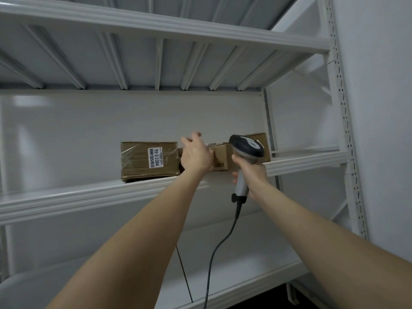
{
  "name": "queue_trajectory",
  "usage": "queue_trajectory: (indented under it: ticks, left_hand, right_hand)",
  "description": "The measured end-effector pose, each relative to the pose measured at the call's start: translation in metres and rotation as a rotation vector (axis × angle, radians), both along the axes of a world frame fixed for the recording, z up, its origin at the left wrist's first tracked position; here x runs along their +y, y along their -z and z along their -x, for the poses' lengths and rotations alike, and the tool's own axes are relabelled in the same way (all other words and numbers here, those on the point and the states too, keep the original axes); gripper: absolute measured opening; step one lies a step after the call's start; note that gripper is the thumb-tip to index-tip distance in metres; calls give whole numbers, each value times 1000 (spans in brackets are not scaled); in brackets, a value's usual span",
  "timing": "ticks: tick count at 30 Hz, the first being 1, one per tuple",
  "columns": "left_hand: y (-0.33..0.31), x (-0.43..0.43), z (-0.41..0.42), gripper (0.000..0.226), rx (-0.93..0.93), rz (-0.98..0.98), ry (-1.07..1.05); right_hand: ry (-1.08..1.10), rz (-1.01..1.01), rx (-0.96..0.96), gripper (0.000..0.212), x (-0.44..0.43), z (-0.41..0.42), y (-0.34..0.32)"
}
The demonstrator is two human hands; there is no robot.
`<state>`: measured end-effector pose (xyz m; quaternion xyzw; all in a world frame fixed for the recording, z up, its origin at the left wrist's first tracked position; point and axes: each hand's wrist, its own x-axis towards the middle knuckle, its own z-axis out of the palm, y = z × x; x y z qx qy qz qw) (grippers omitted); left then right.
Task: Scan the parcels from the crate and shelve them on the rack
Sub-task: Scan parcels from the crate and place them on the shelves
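Observation:
Three cardboard parcels stand in a row on the middle shelf of the white rack. The left parcel is taped and carries a white label reading 55-3-3304. My left hand is raised in front of the smaller middle parcel, fingers straight and spread, holding nothing; whether it touches the box I cannot tell. My right hand grips the handle of a grey and black barcode scanner, which hides much of the right parcel. The crate is out of view.
The scanner's black cable hangs down in front of the lower shelf. The rack's perforated right upright stands next to a white wall. An upper shelf spans overhead. The middle shelf's left part holds nothing.

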<state>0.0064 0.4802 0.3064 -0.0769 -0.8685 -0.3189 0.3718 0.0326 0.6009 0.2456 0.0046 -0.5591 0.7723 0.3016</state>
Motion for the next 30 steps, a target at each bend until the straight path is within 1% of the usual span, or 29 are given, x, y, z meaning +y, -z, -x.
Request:
queue_trajectory:
  ticks: [1,2,3,10,15,18,19,20,22,23,24,25,27,30]
  left_hand:
    - [2,3,4,51,41,65,31]
    - [3,7,6,46,38,111,51]
    - [5,11,9,44,-5,148,70]
    - [17,27,22,63,-160,225,269]
    - [22,33,26,63,-354,307,360]
    - [28,38,36,63,-425,358,352]
    - [30,40,36,62,-396,371,326]
    - [30,42,32,61,-313,374,282]
    - [30,46,26,56,-47,354,177]
    - [31,48,21,55,69,344,158]
    - [32,51,17,56,131,374,163]
    - [33,54,16,56,152,440,169]
    - [33,59,22,55,87,533,183]
    - [30,64,35,57,-57,551,204]
  right_hand:
    - [6,6,-9,41,2,2,3]
    - [11,15,-15,39,4,3,5]
    - [16,26,-19,38,6,4,8]
    - [32,42,-37,32,20,9,24]
    - [47,37,-63,29,26,8,33]
    - [53,39,-68,32,30,5,36]
    - [54,42,-65,31,31,4,36]
    - [54,46,-60,30,32,3,37]
    - [51,61,-50,28,36,1,37]
    - [50,71,-46,28,38,0,38]
    - [50,79,-44,29,41,0,39]
    - [51,80,-45,30,43,0,41]
    - [49,82,-48,30,48,-1,44]
    - [55,85,-54,27,52,0,50]
